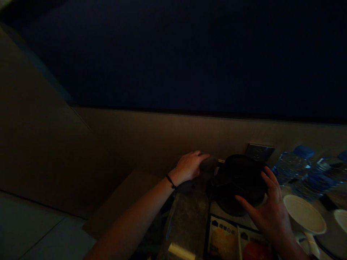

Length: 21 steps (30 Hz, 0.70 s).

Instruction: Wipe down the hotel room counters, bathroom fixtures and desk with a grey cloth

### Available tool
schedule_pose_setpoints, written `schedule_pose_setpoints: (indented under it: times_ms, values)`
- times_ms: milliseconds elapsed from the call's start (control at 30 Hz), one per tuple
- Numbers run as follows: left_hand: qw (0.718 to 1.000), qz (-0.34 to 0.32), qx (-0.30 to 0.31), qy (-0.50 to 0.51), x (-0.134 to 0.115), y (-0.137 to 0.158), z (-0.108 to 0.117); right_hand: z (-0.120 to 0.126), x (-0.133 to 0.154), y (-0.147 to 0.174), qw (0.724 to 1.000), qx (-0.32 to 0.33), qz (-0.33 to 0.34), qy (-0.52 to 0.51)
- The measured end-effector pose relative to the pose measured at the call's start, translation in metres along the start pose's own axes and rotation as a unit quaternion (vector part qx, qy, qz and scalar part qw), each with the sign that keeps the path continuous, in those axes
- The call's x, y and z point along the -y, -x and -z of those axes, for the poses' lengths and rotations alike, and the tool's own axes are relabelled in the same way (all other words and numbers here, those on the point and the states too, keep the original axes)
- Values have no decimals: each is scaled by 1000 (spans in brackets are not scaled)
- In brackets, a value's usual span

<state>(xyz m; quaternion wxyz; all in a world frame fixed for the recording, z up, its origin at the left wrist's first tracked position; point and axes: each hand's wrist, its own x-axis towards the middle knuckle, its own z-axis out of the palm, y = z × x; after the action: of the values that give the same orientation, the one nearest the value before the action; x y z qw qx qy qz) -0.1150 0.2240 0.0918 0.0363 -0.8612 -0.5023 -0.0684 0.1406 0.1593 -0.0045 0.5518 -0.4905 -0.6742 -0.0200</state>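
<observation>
A black rounded vessel that looks like a kettle stands on the counter close to the wall, its details lost in the dark. My right hand grips its right side, thumb in front and fingers around the far edge. To the left of the kettle, my left hand, with a dark band at the wrist, has its fingers curled over a dim, dark shape by the wall. What lies under those fingers is too dark to name. Printed tea packets lie in front of the kettle.
Clear water bottles with blue caps stand at the right by the wall. A white cup is just right of my right hand, with another cup at the frame's edge. A wall socket sits behind the kettle.
</observation>
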Motion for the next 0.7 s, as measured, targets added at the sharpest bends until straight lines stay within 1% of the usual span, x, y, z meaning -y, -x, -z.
schedule_pose_setpoints:
  times_ms: [67, 100, 133, 200, 267, 300, 367, 433, 533, 600, 700]
  values:
    - [999, -32, -16, -7, -9, -30, 3, 2, -3, 1, 1000, -2, -7, -1]
    - [998, -56, -12, -5, -16, -46, -2, 4, -5, 3, 1000, -3, -7, 1]
    - [997, -83, 0, 0, -22, -62, -10, 6, -8, 5, 1000, -3, -3, 5]
    - [990, -136, 39, 8, -34, -90, -35, 12, -17, 10, 1000, 1, 21, 18]
    - [982, -173, 77, -7, -45, -106, -62, 19, -26, 16, 998, 6, 46, 36]
    - [979, -184, 86, -23, -48, -110, -73, 22, -30, 18, 997, 8, 59, 45]
    - [978, -184, 77, -63, -52, -107, -86, 27, -35, 21, 995, 12, 76, 57]
    - [980, -166, 62, -92, -49, -97, -86, 29, -36, 22, 994, 18, 81, 65]
    - [987, -110, 67, -100, -34, -79, -69, 30, -33, 20, 995, 27, 71, 69]
    - [993, -63, 70, -76, -22, -70, -58, 29, -30, 19, 995, 26, 69, 68]
    - [996, 11, 78, -45, -9, -54, -47, 26, -22, 16, 996, 8, 70, 50]
